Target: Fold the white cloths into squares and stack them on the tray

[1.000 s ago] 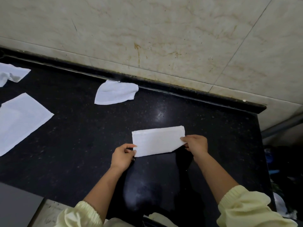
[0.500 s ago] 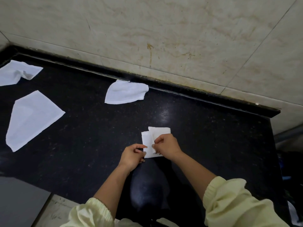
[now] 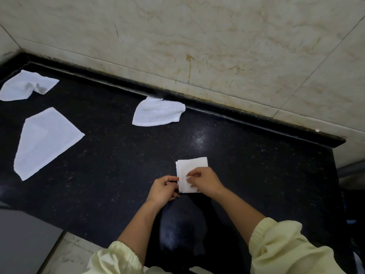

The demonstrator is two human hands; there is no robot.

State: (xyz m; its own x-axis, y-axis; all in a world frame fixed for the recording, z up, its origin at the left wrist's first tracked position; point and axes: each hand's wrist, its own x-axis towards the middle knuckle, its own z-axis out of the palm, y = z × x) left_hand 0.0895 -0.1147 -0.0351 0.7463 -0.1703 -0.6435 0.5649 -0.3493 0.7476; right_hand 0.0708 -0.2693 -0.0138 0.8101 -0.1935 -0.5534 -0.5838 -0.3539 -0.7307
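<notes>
Now we have the folded cloth [image 3: 192, 169] lying on the black counter [image 3: 256, 175] as a small layered square, near the front edge and right of the middle. Our left hand [image 3: 163, 189] sits at its left edge, fingers curled, thumb and fingertips pinching the layers there. Our right hand [image 3: 205, 181] covers the near right corner, fingers bent down onto the top layer and nipping it; how much fabric it has we cannot tell. The far half of the cloth shows bare.

Three more cloths lie well apart from it. A rumpled cloth [image 3: 158, 113] lies against the raised back lip, a flat cloth [image 3: 43, 141] is spread at the left, and a creased cloth [image 3: 23, 87] lies in the far left corner. Pale yellow sleeves [image 3: 286, 244] are pushed up on both forearms. A grey surface [image 3: 25, 240] shows at the lower left, beyond the counter's edge; we cannot tell whether it is the tray.
</notes>
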